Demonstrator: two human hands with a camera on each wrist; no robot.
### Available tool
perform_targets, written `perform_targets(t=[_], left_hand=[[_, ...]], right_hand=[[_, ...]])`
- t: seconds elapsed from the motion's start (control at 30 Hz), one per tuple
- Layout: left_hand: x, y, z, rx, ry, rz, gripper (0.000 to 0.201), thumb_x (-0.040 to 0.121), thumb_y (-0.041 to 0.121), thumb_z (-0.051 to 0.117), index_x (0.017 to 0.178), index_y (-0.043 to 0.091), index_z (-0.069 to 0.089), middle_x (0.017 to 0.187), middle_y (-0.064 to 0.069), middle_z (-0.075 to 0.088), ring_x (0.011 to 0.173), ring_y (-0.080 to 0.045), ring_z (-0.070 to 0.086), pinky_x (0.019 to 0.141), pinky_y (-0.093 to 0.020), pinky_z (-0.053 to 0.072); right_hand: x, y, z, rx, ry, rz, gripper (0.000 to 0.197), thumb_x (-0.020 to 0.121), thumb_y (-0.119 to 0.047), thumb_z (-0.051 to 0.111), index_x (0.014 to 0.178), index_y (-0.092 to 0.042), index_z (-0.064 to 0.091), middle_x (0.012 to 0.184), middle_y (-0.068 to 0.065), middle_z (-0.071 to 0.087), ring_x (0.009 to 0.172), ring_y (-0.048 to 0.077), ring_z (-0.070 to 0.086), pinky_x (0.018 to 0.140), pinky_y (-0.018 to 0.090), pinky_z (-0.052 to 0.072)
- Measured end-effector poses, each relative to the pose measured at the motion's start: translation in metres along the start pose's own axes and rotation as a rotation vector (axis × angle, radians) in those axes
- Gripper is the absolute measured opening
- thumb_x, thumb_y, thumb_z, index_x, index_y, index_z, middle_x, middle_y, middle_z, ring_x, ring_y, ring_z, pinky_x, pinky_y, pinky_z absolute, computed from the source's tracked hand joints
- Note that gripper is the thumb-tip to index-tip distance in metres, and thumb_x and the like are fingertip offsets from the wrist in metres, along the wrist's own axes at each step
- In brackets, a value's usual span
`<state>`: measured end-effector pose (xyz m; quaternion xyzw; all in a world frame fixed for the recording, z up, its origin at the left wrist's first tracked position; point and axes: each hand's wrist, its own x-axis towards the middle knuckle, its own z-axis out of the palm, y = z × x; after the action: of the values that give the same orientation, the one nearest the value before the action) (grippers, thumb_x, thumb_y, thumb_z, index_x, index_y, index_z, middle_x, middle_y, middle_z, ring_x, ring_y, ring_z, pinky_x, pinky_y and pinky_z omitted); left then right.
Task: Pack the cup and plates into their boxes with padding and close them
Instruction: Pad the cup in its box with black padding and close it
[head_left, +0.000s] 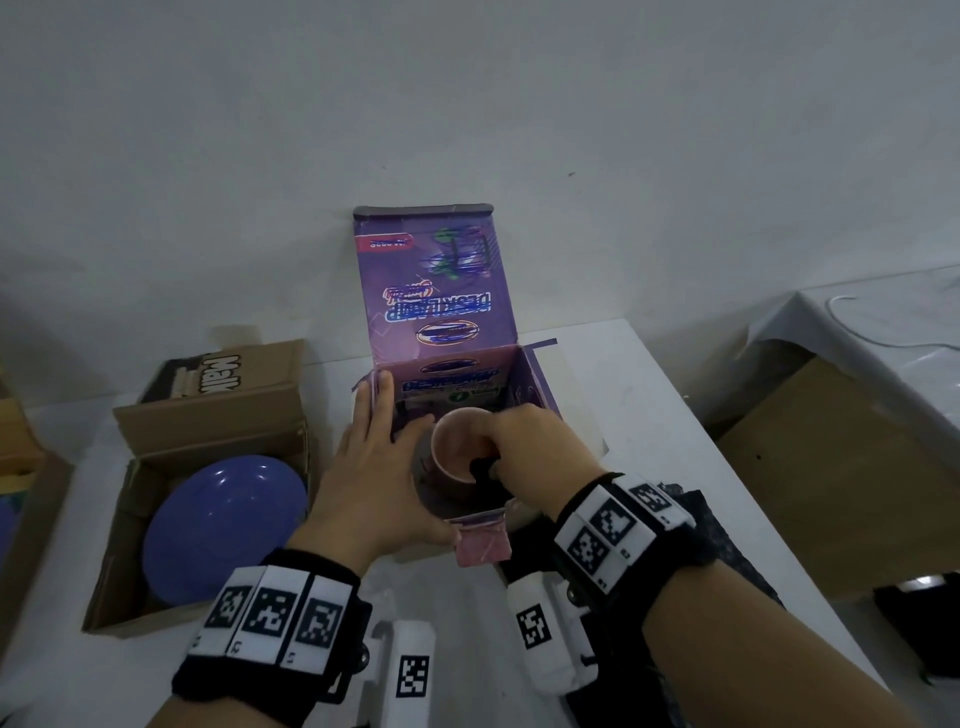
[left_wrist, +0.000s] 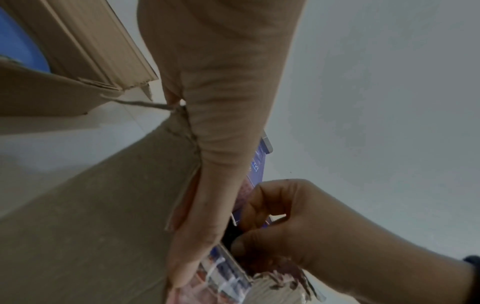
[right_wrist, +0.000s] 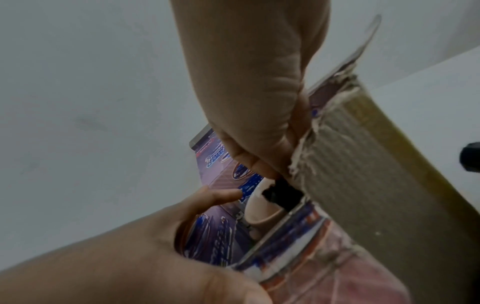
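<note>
One pink cup (head_left: 457, 452) sits inside one purple printed box (head_left: 535, 384), whose lid stands upright at the back. The right hand (head_left: 524, 441) pinches a piece of black padding (head_left: 480, 467) at the cup's rim, fingers curled round it. The left hand (head_left: 374, 478) lies flat against the box's left wall, fingers straight, holding nothing. One blue plate (head_left: 223, 530) rests in one brown cardboard box (head_left: 208, 415) to the left; a second plate may lie beneath it, though I cannot tell. Both boxes stand on one white table (head_left: 649, 415).
</note>
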<state>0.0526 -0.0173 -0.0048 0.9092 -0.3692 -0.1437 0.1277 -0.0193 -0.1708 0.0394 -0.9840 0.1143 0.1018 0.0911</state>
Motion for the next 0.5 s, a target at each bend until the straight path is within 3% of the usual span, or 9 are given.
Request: perform_targets(t=[0.17,0.3,0.37,0.5], left_hand=[[-0.001,0.0,-0.001,-0.071,0.004,0.014,0.122,0.046,0.061,0.081,0.147,0.035,0.017,0.15,0.001,-0.038,0.138,-0.02,-0.036,0.116,-0.044,0.017],[0.001,-0.001,-0.001,-0.101,-0.001,0.015,0.125,0.045,0.06,0.082,0.147,0.036,0.014,0.15,0.003,-0.038,0.137,-0.019,-0.036,0.115,-0.044,0.018],[0.0,-0.003,0.0,-0.15,-0.003,0.028,0.127,0.042,0.065,0.081,0.146,0.04,0.013,0.149,0.007,-0.039,0.137,-0.016,-0.037,0.115,-0.044,0.017],[-0.003,-0.006,0.006,-0.351,0.093,0.025,0.123,0.039,0.086,0.062,0.145,0.039,0.022,0.151,0.015,-0.033,0.139,-0.007,-0.03,0.117,-0.042,0.012]], right_hand=[[-0.007,0.009,0.006,-0.228,-0.198,-0.077,0.027,0.084,-0.015,0.061,0.107,-0.002,0.061,0.108,0.016,0.062,0.098,0.032,0.062,0.074,0.034,0.047],[-0.005,0.006,0.018,-0.231,-0.32,-0.083,0.029,0.092,-0.023,0.043,0.103,-0.007,0.064,0.103,0.012,0.065,0.099,0.031,0.06,0.083,0.036,0.048],[-0.01,0.006,0.015,-0.138,-0.179,-0.069,0.034,0.096,-0.03,0.039,0.101,-0.008,0.064,0.1,0.012,0.066,0.094,0.032,0.061,0.077,0.034,0.043],[-0.04,0.037,0.01,0.258,0.397,0.172,0.021,0.091,-0.037,0.051,0.092,-0.018,0.06,0.089,0.007,0.069,0.084,0.031,0.062,0.068,0.035,0.046]])
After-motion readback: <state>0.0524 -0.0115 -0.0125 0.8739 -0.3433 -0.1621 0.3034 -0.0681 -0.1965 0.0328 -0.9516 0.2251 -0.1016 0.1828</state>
